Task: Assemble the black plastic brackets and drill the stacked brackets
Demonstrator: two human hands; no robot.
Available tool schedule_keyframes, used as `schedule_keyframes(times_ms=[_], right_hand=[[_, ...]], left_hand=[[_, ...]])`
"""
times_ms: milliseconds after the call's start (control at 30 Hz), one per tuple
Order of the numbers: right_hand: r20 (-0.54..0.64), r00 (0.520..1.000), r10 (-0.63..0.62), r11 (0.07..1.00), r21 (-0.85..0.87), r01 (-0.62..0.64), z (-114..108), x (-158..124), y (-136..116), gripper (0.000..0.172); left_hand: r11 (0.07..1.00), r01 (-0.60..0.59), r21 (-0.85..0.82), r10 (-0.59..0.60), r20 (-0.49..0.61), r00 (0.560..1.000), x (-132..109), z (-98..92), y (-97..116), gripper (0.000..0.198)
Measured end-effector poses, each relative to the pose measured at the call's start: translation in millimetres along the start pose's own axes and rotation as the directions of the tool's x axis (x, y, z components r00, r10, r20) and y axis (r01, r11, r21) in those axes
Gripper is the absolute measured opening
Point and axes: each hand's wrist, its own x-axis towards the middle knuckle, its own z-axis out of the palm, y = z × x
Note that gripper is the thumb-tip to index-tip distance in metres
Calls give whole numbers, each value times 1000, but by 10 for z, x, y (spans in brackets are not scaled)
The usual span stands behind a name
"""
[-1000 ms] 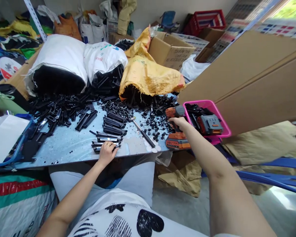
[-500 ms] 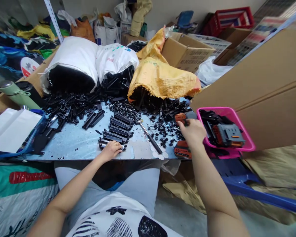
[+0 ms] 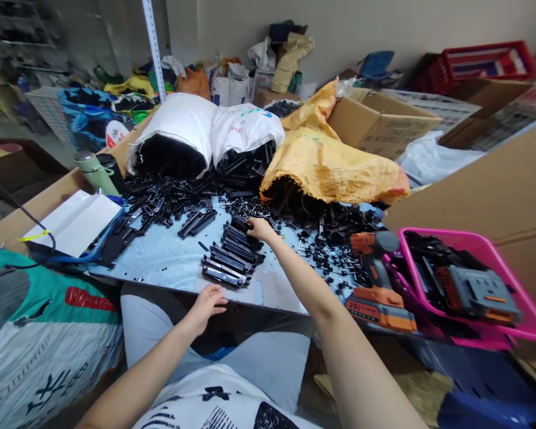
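Note:
A row of long black plastic parts (image 3: 232,257) lies side by side on the blue tabletop. At the far end of the row, my right hand (image 3: 259,229) has its fingers bent down on the right end of a black plastic part; the fingertips are partly hidden. My left hand (image 3: 208,306) is at the table's front edge, just short of the nearest part, fingers stretched and holding nothing. An orange and grey cordless drill (image 3: 377,273) stands on its battery to the right. The hammer is mostly hidden by my right forearm.
A pink basket (image 3: 477,238) holding black parts and a grey battery pack (image 3: 485,292) stands right. White sacks (image 3: 178,122) and a yellow sack (image 3: 330,164) spill black pieces at the back. Left are a green flask (image 3: 93,171) and white paper (image 3: 75,220).
My right hand has let go of the drill and moved left to the row's far end. My left hand has come off the nearest part toward me. The view has shifted left.

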Motion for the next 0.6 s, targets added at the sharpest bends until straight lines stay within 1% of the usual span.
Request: schedule_keyframes(times_ms=[67, 100, 167, 200, 233, 267, 333, 433, 467, 533, 600], right_hand=[[69, 997, -44, 999, 14, 43, -86, 71, 60, 49], [128, 991, -48, 997, 58, 41, -110, 96, 79, 57], [263, 964, -22, 981, 194, -30, -98, 125, 77, 79], [324, 946, -4, 962, 258, -84, -62, 125, 55, 88], [370, 929, 10, 942, 307, -132, -13, 112, 23, 94], [398, 917, 15, 928, 337, -161, 46, 84, -16, 95], [417, 909, -10, 927, 346, -149, 170, -13, -100, 93], [446, 893, -59, 896, 417, -149, 339, -240, -207, 88], [453, 888, -73, 879, 449, -157, 388, -327, -236, 87], [440, 892, -102, 821, 543, -174, 475, -508, -292, 85], [391, 909, -147, 747, 646, -157, 532, -680, -362, 84]], left_hand=[[974, 122, -190, -117, 38, 992, 13, 38, -14, 29], [955, 154, -254, -151, 33, 988, 34, 65, -12, 28], [926, 171, -338, -193, -31, 981, 104, 145, 10, 24], [916, 158, -368, -197, -69, 978, 148, 196, 26, 23], [907, 136, -398, -190, -100, 977, 193, 248, 43, 22], [897, 104, -430, -171, -120, 978, 235, 298, 60, 22], [868, 22, -496, -120, -166, 979, 299, 373, 85, 25], [830, -123, -544, -24, -256, 966, 329, 397, 76, 40], [820, -160, -549, 15, -259, 966, 321, 386, 58, 45], [797, -191, -573, 97, -191, 977, 275, 351, 11, 53], [777, -215, -592, 174, -127, 977, 186, 304, -25, 56]])
